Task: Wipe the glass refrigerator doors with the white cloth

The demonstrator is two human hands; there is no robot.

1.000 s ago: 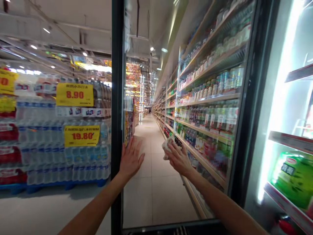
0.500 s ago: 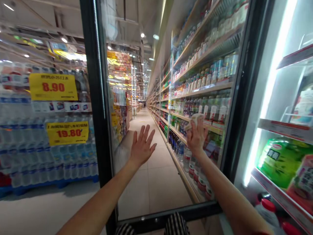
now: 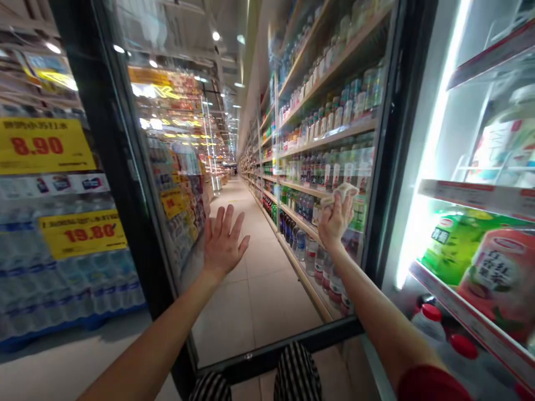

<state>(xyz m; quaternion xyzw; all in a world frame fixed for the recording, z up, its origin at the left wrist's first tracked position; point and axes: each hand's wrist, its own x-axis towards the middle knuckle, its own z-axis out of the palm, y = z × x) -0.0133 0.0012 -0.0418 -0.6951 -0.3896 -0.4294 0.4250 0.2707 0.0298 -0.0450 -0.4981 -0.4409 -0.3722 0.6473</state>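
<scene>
A glass door (image 3: 251, 312) in a black frame stands open before me, with an aisle showing through or in the pane. My left hand (image 3: 223, 239) lies flat on the glass, fingers spread, holding nothing. On the right part of the pane, my right hand (image 3: 335, 220) presses a pale cloth (image 3: 346, 192) against the glass. The cloth sticks out above the fingertips; the rest of it is hidden under the hand.
At right is a lit fridge with drink packs (image 3: 497, 278) on shelves and red-capped bottles (image 3: 430, 323) low down. Stacked water bottles (image 3: 79, 278) with yellow price signs (image 3: 83, 233) stand left of the door. Striped knees (image 3: 297, 370) show at the door's bottom edge.
The view has turned, and the door and shelves sit further left in it. The cloth shows more to the right above my right hand. My left hand stays spread on the glass.
</scene>
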